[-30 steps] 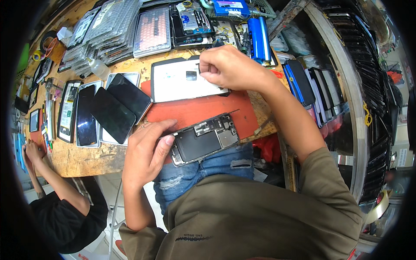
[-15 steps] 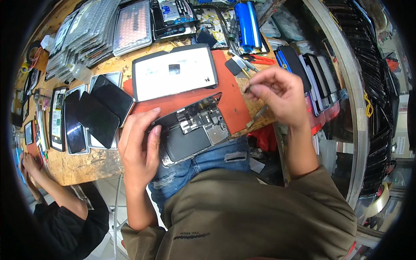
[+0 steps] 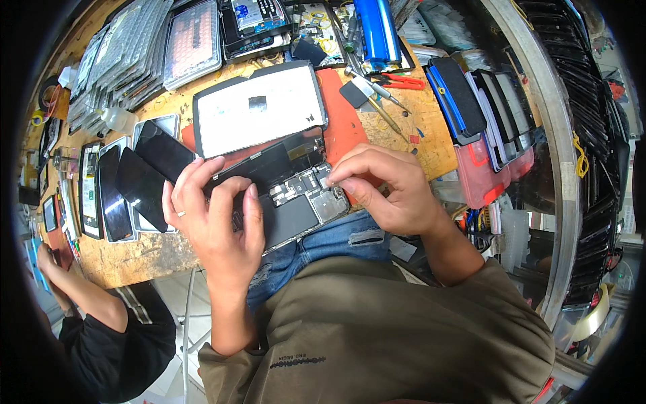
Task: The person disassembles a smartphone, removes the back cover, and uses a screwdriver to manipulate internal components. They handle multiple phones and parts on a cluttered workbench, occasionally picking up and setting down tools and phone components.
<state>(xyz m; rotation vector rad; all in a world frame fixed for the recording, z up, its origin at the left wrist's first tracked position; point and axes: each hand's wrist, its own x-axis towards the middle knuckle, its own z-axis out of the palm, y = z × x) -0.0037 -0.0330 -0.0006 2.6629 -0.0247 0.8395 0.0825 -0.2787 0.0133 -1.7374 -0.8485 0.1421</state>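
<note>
Across the wooden workbench lie one orange mat, one white-faced tablet panel overlapping it, and three dark-faced smartphones to its left. At the near bench edge, over the lap, one opened smartphone is held at its left end by the half-curled left hand; its circuit board shows between the hands. At its far right corner the right hand's thumb and forefinger nearly meet, any part between them indistinguishable, with a strip of wood beyond toward the bench's right edge.
</note>
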